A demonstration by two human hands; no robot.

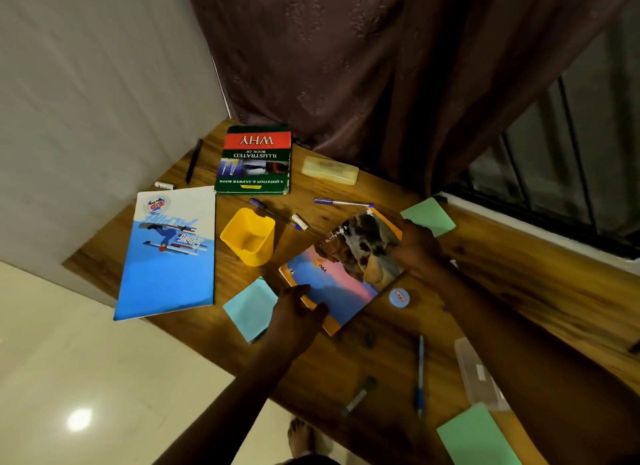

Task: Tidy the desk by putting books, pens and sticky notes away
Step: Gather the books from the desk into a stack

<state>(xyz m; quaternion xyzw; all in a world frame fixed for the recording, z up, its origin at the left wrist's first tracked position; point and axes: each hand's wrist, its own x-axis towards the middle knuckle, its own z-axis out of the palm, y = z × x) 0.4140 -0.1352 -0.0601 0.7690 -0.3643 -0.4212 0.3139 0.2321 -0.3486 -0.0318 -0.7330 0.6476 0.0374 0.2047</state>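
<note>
The mountain book (346, 277) lies at an angle in the middle of the wooden surface (519, 291), and both hands hold it. The left hand (298, 312) pinches its near corner, with the thumb on the cover and the other fingers curled at the edge. The right hand (419, 249) grips the far right side, where the cover bends upward. This hand is dark, so I cannot tell how each of its fingers lies. A yellow cup (249, 236) stands just beside the book on the left, and a blue sticky pad (251, 308) lies near the left hand. A green sticky pad (429, 216) is just behind the right hand. Farther back lie the green book (254, 159) and a purple pen (343, 202). The ski notebook (169, 253) hangs over the left edge.
</note>
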